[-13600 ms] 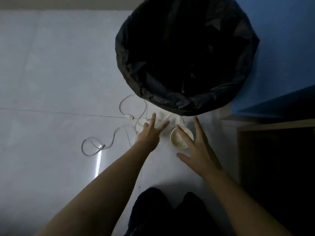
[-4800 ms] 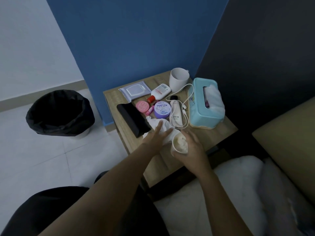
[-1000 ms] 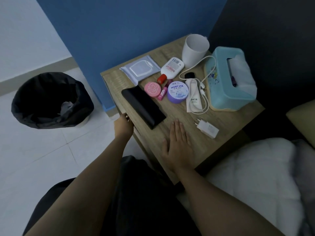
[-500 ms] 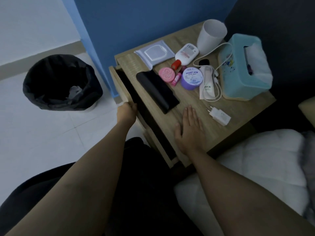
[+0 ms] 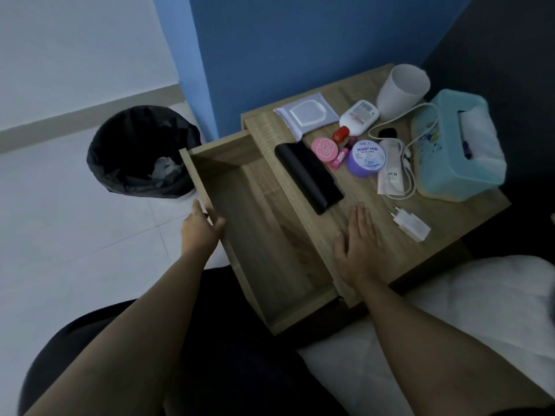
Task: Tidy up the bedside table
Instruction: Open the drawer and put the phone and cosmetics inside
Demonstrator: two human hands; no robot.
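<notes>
The wooden bedside table [image 5: 450, 214] has its drawer [image 5: 264, 235] pulled far out, bare inside. My left hand [image 5: 201, 229] grips the drawer's front panel. My right hand [image 5: 359, 244] lies flat and open on the table top near its front edge. On the top lie a black phone [image 5: 309, 177], a pink tin [image 5: 324, 149], a pink lip balm [image 5: 339, 158], a purple jar [image 5: 365, 158], a white tube [image 5: 390, 172] with a white cable [image 5: 411, 139], a white charger plug [image 5: 410, 225], a lotion bottle [image 5: 357, 117], a wipes pack [image 5: 304, 114], a white cup [image 5: 401, 90] and a teal tissue box [image 5: 453, 148].
A black-lined waste bin [image 5: 141, 151] with crumpled paper stands on the white tiled floor left of the drawer. A blue wall rises behind the table. White bedding [image 5: 480, 310] lies at the lower right, and my dark-clad legs sit below the drawer.
The drawer has slid much farther out under my left hand's pull since half a second ago. My right hand stays flat on the table top.
</notes>
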